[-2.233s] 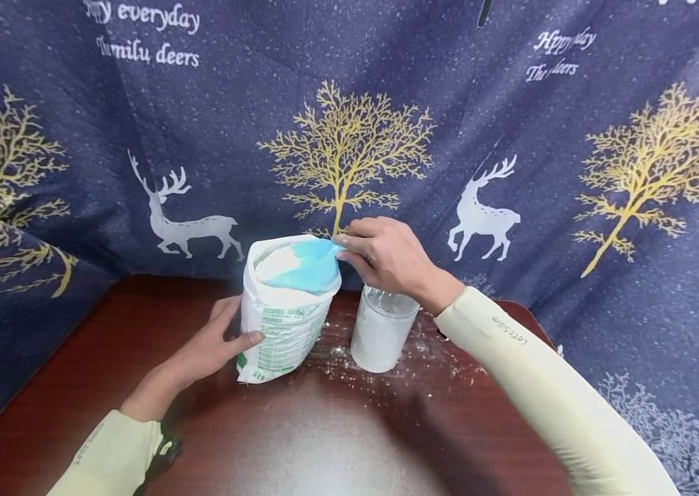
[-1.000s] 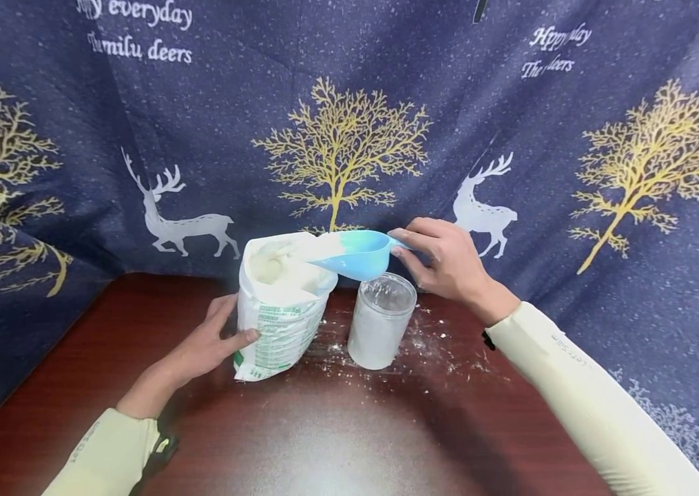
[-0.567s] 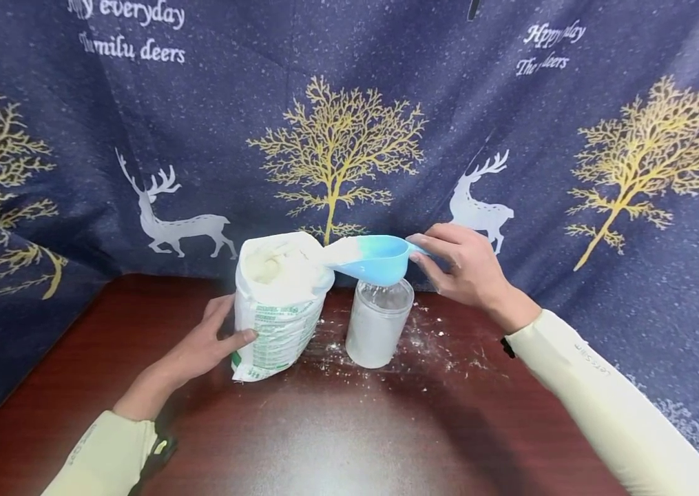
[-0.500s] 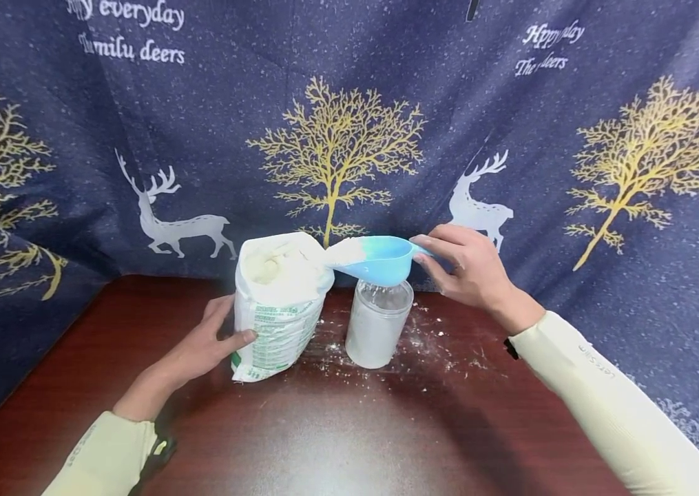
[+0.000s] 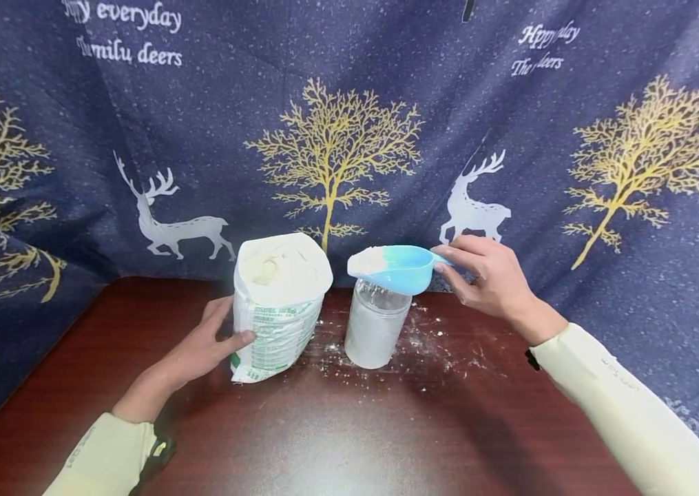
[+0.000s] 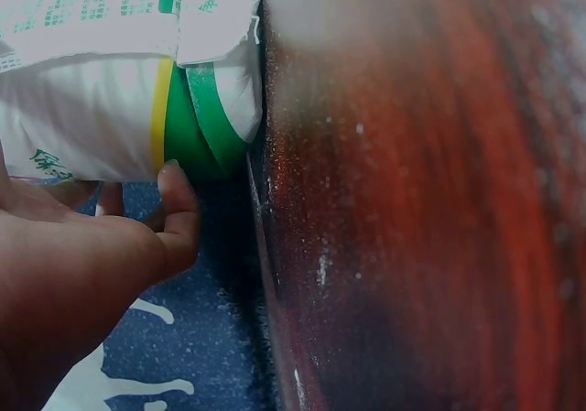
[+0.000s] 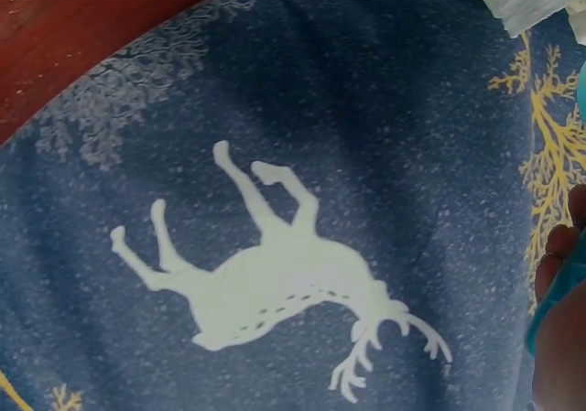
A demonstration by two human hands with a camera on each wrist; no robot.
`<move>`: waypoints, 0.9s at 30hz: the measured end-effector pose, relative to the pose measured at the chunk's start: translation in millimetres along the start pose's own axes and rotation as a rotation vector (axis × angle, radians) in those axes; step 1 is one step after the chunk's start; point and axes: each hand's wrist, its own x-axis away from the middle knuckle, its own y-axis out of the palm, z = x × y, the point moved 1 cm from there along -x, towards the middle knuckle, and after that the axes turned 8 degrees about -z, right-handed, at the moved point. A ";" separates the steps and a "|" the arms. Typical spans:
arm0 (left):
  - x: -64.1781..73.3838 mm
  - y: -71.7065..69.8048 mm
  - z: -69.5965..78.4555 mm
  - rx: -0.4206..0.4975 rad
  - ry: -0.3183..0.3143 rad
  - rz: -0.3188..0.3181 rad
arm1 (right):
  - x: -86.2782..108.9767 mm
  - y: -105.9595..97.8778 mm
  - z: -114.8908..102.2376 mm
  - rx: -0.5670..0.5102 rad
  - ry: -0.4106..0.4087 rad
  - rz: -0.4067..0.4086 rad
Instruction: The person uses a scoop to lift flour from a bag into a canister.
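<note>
My right hand (image 5: 492,279) pinches the handle of a light blue scoop (image 5: 408,272), whose front end carries white powder. The scoop hangs level over the mouth of a clear jar (image 5: 377,331) that is whitened by powder. In the right wrist view only part of the scoop's handle (image 7: 558,292) and some fingers show at the edge. To the left stands a white bag (image 5: 281,324) with green print, its top turned open and full of flour-like powder. My left hand (image 5: 209,344) grips the bag's left side, thumb in front and fingers behind, low down by the green band.
Spilled powder (image 5: 430,344) dusts the dark red wooden table (image 5: 299,441) around the jar. A blue cloth (image 5: 213,117) printed with deer and trees hangs right behind the table's back edge.
The scoop rose out of the bag loaded with powder and moved right until it came over the jar, with the right hand holding it. The left hand stayed at the bag.
</note>
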 end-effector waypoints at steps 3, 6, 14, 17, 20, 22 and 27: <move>0.6 -0.4 0.2 -0.003 0.001 0.002 | 5.2 -1.9 1.7 0.012 0.004 -0.003; 0.9 -0.4 0.0 0.005 0.007 0.001 | 9.7 -3.8 2.9 0.030 -0.001 -0.005; 1.0 -0.5 -0.3 0.013 0.004 -0.002 | 20.5 -11.3 7.9 0.069 0.006 -0.030; 1.4 -0.5 0.3 0.009 -0.008 -0.003 | 24.1 -13.7 10.3 0.078 0.008 -0.036; 1.8 0.0 0.8 0.013 -0.014 -0.005 | 27.4 -15.6 11.7 0.087 0.001 -0.039; 1.9 0.4 1.0 0.016 -0.008 -0.007 | 29.5 -16.8 12.3 0.089 -0.006 -0.040; 1.8 0.1 1.8 0.018 0.001 -0.004 | 30.5 -20.1 14.1 0.098 -0.027 -0.075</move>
